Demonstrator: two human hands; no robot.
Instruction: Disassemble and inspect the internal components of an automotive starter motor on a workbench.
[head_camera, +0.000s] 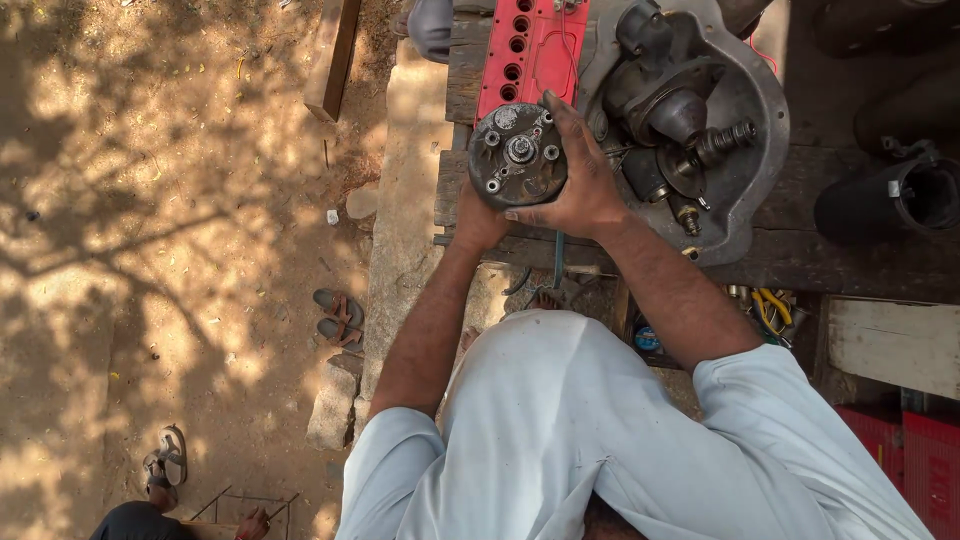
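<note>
I hold a round, dark grey metal engine part with bolts and a central hub up in front of me. My right hand wraps over its right side, fingers curled around the top and bottom edges. My left hand supports it from below and behind, mostly hidden by the part. Just to the right lies a large grey engine housing with a shaft and gears, resting on a dark wooden bench.
A red perforated metal block lies on the bench behind the round part. Black pipes sit at the right. Tools lie under the bench. Sandals rest on the dirt ground at left. Another person's foot shows at the bottom left.
</note>
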